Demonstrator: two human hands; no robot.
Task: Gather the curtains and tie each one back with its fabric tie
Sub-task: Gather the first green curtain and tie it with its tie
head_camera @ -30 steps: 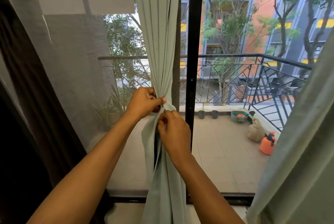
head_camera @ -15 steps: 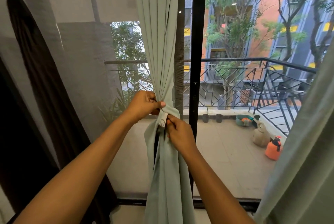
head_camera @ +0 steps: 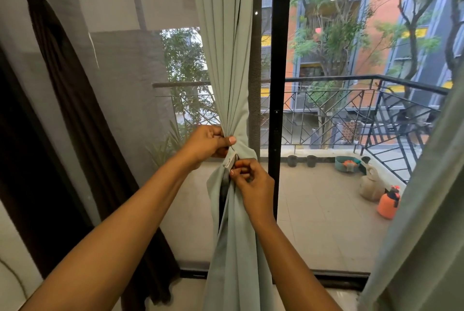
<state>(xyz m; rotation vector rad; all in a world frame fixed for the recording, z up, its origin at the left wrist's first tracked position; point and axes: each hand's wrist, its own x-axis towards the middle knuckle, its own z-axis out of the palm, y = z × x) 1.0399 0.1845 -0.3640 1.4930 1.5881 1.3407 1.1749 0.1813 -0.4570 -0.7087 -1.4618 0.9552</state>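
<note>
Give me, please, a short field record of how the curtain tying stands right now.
Middle curtain: pale green, gathered into a bunch
Fabric tie: wrapped round the bunch
Left hand: grips the bunch
Right hand: pinches at the tie
Right curtain: hangs loose, no tie visible
Dark curtain: hangs at far left

The balcony floor (head_camera: 326, 230) has pale tiles. Two small dark pots (head_camera: 292, 161) stand side by side at its far edge. Near them sit a green tub (head_camera: 347, 164), a tan sack (head_camera: 371, 186) and an orange spray bottle (head_camera: 388, 202)
</note>
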